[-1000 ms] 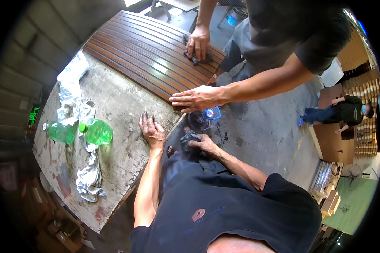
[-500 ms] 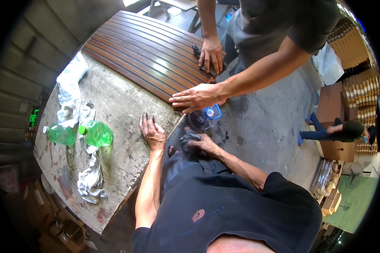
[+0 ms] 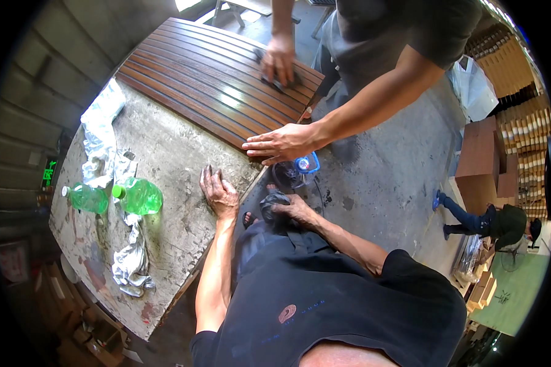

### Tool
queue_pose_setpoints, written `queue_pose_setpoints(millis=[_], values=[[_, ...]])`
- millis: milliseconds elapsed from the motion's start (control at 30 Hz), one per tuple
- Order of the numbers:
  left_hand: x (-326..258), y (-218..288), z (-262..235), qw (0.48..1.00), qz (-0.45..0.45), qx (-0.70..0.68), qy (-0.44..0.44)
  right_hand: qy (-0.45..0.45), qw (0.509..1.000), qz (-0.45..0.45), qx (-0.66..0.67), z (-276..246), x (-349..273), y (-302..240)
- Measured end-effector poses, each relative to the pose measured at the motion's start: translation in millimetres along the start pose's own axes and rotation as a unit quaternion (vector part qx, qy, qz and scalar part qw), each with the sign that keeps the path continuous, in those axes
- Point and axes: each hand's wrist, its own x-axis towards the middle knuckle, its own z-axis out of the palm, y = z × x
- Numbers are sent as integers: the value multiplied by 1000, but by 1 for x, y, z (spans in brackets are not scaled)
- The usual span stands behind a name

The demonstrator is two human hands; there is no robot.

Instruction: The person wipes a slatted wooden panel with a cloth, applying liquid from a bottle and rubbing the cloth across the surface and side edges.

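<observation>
My left hand (image 3: 220, 194) rests flat on the worn worktable (image 3: 177, 251), fingers stretched out and darkly stained, holding nothing. Beside the table's edge, my right hand (image 3: 297, 211) grips a dark rag (image 3: 272, 204) low in front of me. A grooved brown wooden panel (image 3: 196, 79) lies on the far part of the table. Across from me a co-worker presses one hand (image 3: 281, 142) on the panel's near corner. The co-worker's other hand (image 3: 278, 61), blurred, pushes a dark cloth (image 3: 291, 81) over the panel's surface.
Two green bottles (image 3: 139, 196) lie on the table's left among crumpled white cloths (image 3: 131, 263). A large clear jug with a blue handle (image 3: 308, 164) stands below the panel's corner. Another person (image 3: 502, 225) walks at far right, near cardboard boxes (image 3: 476, 156) and stacked wooden pieces (image 3: 532, 159).
The co-worker's cloth hand has slid away along the panel, up and to the left. At far right, the walking person has shifted downward in view. Both my hands stay in place.
</observation>
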Motion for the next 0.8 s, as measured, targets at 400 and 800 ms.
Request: queue_pose_setpoints(millis=[400,800], values=[[0,1,-1,1000,-8,-4,-6,38,999,-19,6,-12,10,22],[-1,-1,0,1000,-15,-10,-7,9,998,-42,41,-7,11,21]])
